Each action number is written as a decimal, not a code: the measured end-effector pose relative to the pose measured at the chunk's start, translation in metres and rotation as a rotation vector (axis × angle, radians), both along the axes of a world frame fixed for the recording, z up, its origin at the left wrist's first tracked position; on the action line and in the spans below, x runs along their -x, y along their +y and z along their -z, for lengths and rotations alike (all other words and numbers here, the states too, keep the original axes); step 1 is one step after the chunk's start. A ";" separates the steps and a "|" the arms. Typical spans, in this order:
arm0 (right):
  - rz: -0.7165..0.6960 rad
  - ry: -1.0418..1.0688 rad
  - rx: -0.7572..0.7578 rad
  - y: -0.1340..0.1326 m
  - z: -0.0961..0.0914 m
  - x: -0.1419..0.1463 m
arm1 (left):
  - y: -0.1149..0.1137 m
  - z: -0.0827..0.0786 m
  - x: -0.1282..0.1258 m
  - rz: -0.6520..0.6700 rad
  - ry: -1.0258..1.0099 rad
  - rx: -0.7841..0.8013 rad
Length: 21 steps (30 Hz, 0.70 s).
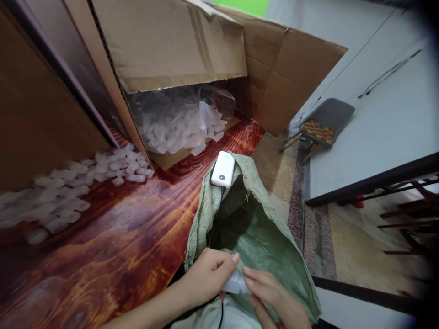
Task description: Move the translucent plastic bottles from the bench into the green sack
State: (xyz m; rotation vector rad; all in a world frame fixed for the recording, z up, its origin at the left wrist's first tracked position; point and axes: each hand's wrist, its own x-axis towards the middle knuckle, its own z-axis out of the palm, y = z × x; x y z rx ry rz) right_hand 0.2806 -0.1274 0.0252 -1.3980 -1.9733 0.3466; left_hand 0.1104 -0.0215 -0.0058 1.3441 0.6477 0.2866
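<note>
Over the mouth of a green woven sack (pixel 260 246), both hands meet on a small translucent white plastic piece (pixel 236 284). My left hand (pixel 211 274) is closed on its left side, with the thumb on top. From the right, my right hand (pixel 274 294) grips the other end between thumb and fingers. The exact kind of piece is partly hidden by the fingers. A white power bank (pixel 223 169) with a black cable lies on the sack's far rim. The cable reappears below my hands.
Loose translucent plastic pieces (pixel 65 192) lie heaped on the wood-patterned table (pixel 137 242). Behind them, a clear plastic bag (pixel 181 123) of similar pieces sits beneath a large cardboard box flap (pixel 178 45). A grey chair (pixel 331 121) stands by the wall at right.
</note>
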 end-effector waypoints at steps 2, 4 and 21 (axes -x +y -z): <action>0.000 -0.005 0.015 -0.001 0.001 0.000 | 0.001 0.000 0.000 0.004 -0.015 0.038; 0.029 0.018 0.055 0.000 0.001 0.001 | 0.001 0.001 0.001 -0.004 -0.009 -0.006; -0.058 -0.074 0.041 0.005 -0.007 -0.002 | 0.005 0.003 0.000 0.104 -0.001 0.353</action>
